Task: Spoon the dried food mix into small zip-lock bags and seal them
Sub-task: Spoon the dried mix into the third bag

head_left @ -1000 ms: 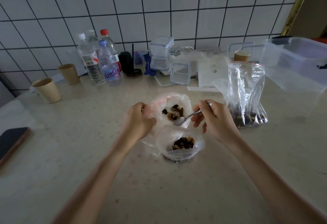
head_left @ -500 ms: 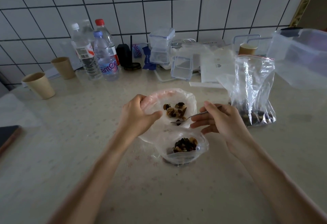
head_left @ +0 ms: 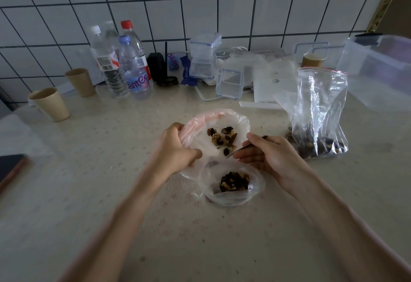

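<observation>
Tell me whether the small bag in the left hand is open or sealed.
Open. The left hand holds the small bag by its rim, the mouth spread wide, with nuts and dried fruit visible inside.

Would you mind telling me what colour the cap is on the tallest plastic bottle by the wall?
Red; the cap of the tall plastic bottle shows best in the head view.

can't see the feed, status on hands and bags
Left hand holding small bag open. Right hand holds spoon at its mouth. Second small bag in front, filled, unsealed. Nothing in the way.
</observation>
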Demonstrator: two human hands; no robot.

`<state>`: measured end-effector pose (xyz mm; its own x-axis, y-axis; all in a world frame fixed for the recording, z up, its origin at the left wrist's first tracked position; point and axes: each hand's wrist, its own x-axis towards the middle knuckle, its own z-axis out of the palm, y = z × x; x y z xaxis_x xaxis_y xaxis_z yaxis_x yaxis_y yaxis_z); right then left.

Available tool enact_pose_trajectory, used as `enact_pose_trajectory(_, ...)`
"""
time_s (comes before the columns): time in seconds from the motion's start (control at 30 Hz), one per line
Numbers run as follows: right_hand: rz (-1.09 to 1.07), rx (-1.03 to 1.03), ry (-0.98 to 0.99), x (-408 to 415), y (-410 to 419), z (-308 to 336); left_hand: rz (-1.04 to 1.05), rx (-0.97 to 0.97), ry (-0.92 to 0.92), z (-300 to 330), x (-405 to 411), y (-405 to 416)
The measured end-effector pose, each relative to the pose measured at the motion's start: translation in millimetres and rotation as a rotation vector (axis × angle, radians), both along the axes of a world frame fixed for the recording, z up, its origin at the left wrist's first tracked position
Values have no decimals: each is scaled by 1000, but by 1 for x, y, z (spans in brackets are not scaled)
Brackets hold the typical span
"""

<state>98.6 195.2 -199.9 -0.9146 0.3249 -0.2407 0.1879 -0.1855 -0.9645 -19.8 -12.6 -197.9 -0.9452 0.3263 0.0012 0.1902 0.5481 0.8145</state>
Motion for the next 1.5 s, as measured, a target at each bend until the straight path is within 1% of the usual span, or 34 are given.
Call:
enact_pose_trajectory(0.1, -92, -36, 17, 1, 0, 0, -32, -58, 14, 0, 1, -1)
enact_pose_trajectory(0.23, -201, -31, 65, 2, -2, 2, -85, -142, -1, 0, 2, -2)
enact_pose_trajectory(0.37, -262, 128, 148, 2, -2, 3, -106, -210, -6, 0, 2, -3)
enact_pose_trajectory(0.53, -213, 243, 188, 0, -3, 1, -78, -171, -53, 7, 2, -6)
enact_pose_trajectory(0.77, -181, 155, 186, -3, -5, -2, -32, -73, 1, 13, 9, -3)
enact_pose_trajectory(0.87, -210, 120, 156, -6, -5, -1, -65, -52, -53, 15, 14, 0)
enact_pose_trajectory(1.0, -204, 107, 106, -12, 0, 5, -63, 2, -168, 19, 16, 1)
enact_pose_trajectory(1.03, -200, 113, 94, -14, 0, 5, -60, -31, -155, 21, 15, 0)
enact_pose_trajectory(1.13, -194, 124, 73, -17, -2, 4, -59, -287, 31, 24, 11, -4)
enact_pose_trajectory(1.17, -198, 133, 71, -17, -3, 3, -60, -319, 64, 27, 9, -4)
enact_pose_trajectory(1.3, -225, 136, 69, -17, -4, 0, -154, -270, 57, 39, -6, 14)
enact_pose_trajectory(1.43, -232, 121, 71, -15, -6, -1, -226, -323, 50, 37, -20, 38)
enact_pose_trajectory(1.5, -251, 132, 80, -15, -7, -1, -258, -303, 33, 29, -31, 43)
